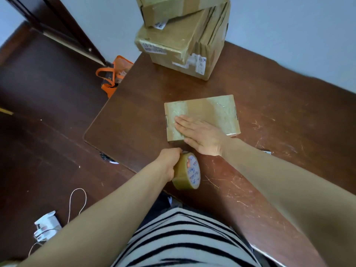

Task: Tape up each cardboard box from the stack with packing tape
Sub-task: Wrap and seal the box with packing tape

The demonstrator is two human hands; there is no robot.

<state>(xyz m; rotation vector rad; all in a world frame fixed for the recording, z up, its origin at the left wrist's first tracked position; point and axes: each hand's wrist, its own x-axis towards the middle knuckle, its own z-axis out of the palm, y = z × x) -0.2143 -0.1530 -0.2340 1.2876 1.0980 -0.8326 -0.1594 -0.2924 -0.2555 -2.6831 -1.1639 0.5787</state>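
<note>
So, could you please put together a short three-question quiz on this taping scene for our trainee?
1. True or false: the right hand lies flat on top of the small cardboard box.
2. Multiple choice: the packing tape roll is gripped by A) the left hand, B) the right hand, C) neither hand.
3. Short answer: what stands at the far edge of the table, near the wall?

Key: 1 true; 2 A; 3 the stack of cardboard boxes.
</note>
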